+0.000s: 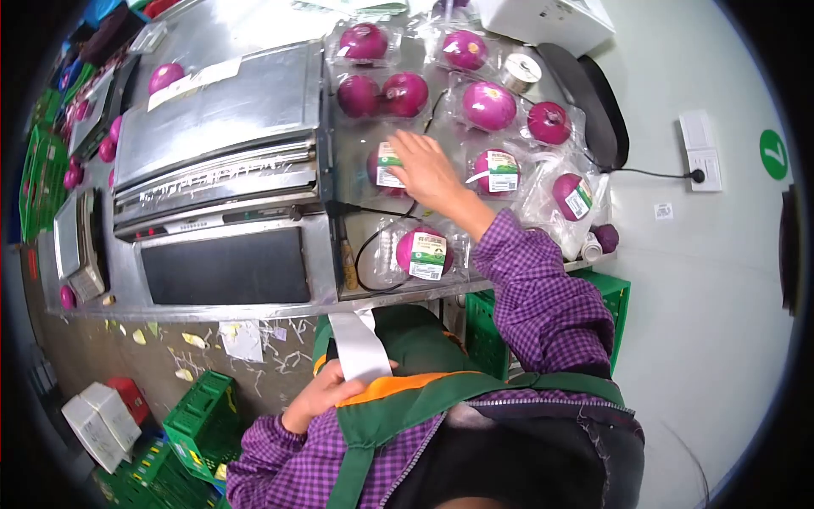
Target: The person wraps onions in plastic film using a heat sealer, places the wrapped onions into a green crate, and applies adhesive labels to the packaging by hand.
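My right hand [428, 176] reaches over the metal table, its fingers stretched out on a white and green label [388, 164] on a wrapped red onion. At the table's front edge my left hand [326, 390] holds a white paper strip [359, 343] against the green apron. Labelled packs lie around my right hand: one onion pack [424, 253] nearer the edge, another [498, 172] to the right and a third [573, 197] farther right. Behind them are several wrapped onions without visible labels, such as one [489, 105] and a pair [404, 94].
A steel wrapping machine [220, 127] fills the table's left part, with a scale [78, 242] beyond it. A black cable [360, 254] runs among the packs. A wire spool [521, 72] and a white box [547, 21] are at the back. Green crates [199, 420] stand below.
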`<state>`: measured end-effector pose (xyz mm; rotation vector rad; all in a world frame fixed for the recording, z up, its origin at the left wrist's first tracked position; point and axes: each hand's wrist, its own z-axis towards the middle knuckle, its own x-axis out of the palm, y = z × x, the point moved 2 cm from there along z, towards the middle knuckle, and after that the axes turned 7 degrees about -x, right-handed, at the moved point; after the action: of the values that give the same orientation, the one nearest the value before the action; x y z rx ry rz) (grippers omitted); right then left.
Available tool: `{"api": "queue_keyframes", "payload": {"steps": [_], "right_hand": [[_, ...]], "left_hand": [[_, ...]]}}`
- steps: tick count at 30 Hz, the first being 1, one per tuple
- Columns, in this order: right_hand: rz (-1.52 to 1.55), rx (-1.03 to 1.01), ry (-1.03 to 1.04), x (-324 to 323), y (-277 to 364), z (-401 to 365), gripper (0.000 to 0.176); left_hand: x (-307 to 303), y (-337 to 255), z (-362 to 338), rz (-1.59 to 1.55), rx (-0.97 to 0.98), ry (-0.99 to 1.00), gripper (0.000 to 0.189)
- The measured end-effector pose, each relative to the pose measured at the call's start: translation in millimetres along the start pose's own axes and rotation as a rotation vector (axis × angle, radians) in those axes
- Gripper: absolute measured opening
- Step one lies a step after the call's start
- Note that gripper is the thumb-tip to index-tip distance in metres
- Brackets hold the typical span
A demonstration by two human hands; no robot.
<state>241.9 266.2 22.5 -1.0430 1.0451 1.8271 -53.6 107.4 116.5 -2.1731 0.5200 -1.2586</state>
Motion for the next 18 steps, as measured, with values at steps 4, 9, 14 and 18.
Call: {"api": "queue_keyframes", "payload": {"steps": [4,9,14,18], "right_hand": [[-0.007,0.044,-0.053,26.8,6.7,19.0,0.05],[-0.017,0.039,-0.104,11.7,3.8,-6.8,0.05],[-0.017,0.16,-0.216,-82.5,-50.4,-62.6,0.047],[-0.102,0.338,-0.103,-55.5,-94.0,-112.3,0.047]], "left_hand": [[-1.0,19.1,3.3,0.296,-0.14,-0.171,0.026],[-2.0,27.0,13.1,0.071,-0.163,-0.601,0.035],[-2.1,37.3,19.5,0.005,-0.206,-0.55,0.038],[8.4,38.2,19.9,0.042,-0.21,-0.378,0.032]]}}
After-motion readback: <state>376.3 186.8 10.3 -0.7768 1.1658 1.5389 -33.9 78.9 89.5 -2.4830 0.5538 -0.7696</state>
